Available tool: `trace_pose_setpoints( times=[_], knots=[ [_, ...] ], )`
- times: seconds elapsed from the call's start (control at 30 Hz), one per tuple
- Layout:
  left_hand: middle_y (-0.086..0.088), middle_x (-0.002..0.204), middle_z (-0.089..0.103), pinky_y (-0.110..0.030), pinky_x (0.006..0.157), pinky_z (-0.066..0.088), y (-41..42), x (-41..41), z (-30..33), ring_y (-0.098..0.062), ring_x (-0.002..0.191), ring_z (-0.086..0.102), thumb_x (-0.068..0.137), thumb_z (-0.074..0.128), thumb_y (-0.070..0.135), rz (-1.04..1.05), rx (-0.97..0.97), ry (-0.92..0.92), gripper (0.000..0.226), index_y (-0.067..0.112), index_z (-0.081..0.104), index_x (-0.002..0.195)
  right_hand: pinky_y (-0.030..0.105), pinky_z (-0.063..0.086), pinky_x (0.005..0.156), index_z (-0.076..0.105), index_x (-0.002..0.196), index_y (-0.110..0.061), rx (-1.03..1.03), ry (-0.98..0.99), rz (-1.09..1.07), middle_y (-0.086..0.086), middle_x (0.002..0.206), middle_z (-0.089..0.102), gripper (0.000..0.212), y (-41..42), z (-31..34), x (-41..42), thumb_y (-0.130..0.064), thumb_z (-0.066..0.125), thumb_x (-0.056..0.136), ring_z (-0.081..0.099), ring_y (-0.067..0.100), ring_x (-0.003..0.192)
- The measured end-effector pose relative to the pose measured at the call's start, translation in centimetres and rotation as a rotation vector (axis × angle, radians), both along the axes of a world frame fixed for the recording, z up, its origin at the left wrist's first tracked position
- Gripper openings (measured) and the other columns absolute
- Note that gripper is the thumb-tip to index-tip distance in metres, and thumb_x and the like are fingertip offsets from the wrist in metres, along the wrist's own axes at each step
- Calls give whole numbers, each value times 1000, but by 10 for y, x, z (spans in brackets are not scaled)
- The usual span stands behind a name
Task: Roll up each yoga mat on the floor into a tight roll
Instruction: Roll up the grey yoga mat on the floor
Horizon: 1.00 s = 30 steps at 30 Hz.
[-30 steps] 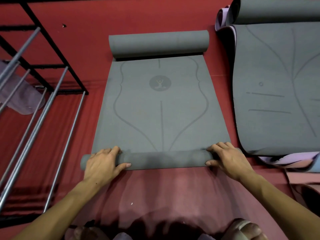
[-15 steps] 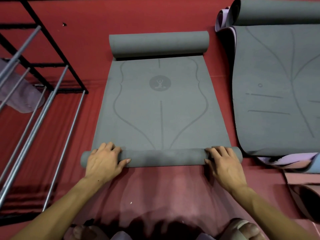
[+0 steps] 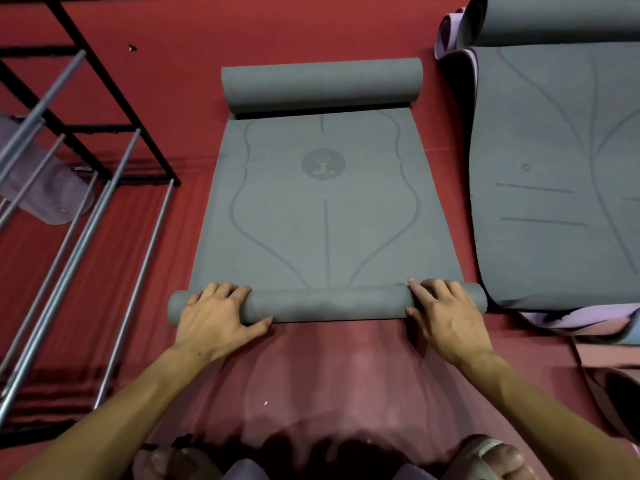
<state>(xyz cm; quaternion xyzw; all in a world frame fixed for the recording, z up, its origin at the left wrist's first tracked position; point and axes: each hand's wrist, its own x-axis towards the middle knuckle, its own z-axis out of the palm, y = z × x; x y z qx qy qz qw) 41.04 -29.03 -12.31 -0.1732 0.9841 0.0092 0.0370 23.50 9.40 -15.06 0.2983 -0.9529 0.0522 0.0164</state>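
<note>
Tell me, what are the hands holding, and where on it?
Both hold the gray yoga mat by its rolled-up near end: left hand near the roll's left end, right hand near its right end.

Ahead of both hands, flat grey mat (image 3: 325,220) is lying open up to its curled far end (image 3: 322,84), blocking further travel. Second mat (image 3: 554,174) is crowding just right of the right hand (image 3: 446,317). Metal rack (image 3: 86,209) is standing off left of the left hand (image 3: 214,320), bare red floor (image 3: 332,368) lying open behind both wrists.

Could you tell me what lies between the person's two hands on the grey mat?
Only a bare stretch of the rolled mat runs between the left hand and right hand, in the head view.
</note>
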Motion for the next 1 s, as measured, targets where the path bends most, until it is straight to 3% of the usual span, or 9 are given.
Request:
trace_pose_setpoints(
  times=[0.1, 0.2, 0.3, 0.43, 0.57, 0.63, 0.77, 0.9, 1.0],
  knots=[
    [9, 125, 67, -43, 103, 45, 8, -6, 3, -19, 122, 57, 70, 43, 97, 27, -18, 1, 90, 33, 65, 129, 43, 46, 102, 60, 133, -16, -26, 26, 12, 2, 121, 63, 48, -2, 0, 0, -48, 58, 97, 54, 28, 110],
    [4, 129, 66, -46, 103, 44, 4, -8, 2, -22, 123, 58, 65, 49, 91, 10, -40, -20, 89, 32, 66, 130, 46, 43, 108, 60, 137, -17, -11, 9, 18, 4, 133, 61, 66, -1, -2, 0, -66, 52, 94, 52, 30, 120],
    [-8, 127, 62, -49, 93, 46, -6, -5, -3, -31, 117, 57, 62, 58, 87, -65, -111, -59, 92, 29, 66, 133, 54, 41, 111, 57, 142, -20, 25, -6, 2, 14, 144, 51, 78, -1, -3, 1, -75, 61, 86, 46, 38, 126],
    [-5, 110, 62, -46, 82, 49, -13, -6, -7, -30, 102, 60, 68, 77, 74, -127, -167, -71, 90, 27, 60, 143, 46, 48, 98, 53, 147, -23, 94, 1, 0, 7, 135, 49, 74, -1, -2, -1, -55, 76, 84, 46, 33, 114],
    [-2, 97, 71, -43, 73, 50, -16, -13, -1, -30, 94, 67, 55, 89, 70, -82, -126, -98, 91, 22, 62, 128, 39, 50, 93, 49, 151, -24, 79, -8, 39, 0, 129, 54, 67, 1, -5, -12, -23, 75, 90, 51, 27, 111],
    [1, 99, 71, -42, 74, 50, -15, -15, 2, -29, 96, 67, 55, 89, 68, -87, -123, -127, 81, 23, 61, 115, 38, 51, 95, 50, 150, -19, 64, -25, 61, -1, 126, 59, 66, 1, -3, -20, -25, 75, 89, 54, 26, 110],
    [-6, 125, 65, -48, 84, 50, -16, -18, -1, -33, 113, 59, 60, 93, 57, -52, -69, -109, 74, 21, 68, 120, 38, 49, 91, 58, 132, -21, 38, -66, 108, -4, 121, 65, 51, 3, 6, -33, -36, 77, 87, 56, 24, 106],
    [2, 103, 67, -43, 76, 47, -18, -14, -2, -28, 95, 63, 61, 93, 57, -106, -101, -50, 69, 20, 73, 115, 39, 44, 81, 61, 122, -29, 49, -136, 71, -11, 110, 65, 54, 3, 14, -39, -39, 87, 75, 52, 21, 100],
    [6, 100, 69, -41, 76, 50, -21, -12, 3, -25, 95, 65, 61, 91, 60, -111, -69, -83, 67, 23, 75, 114, 38, 42, 78, 62, 121, -34, 43, -209, 53, -15, 109, 65, 54, 6, 16, -41, -43, 88, 74, 51, 18, 101]
  ],
)
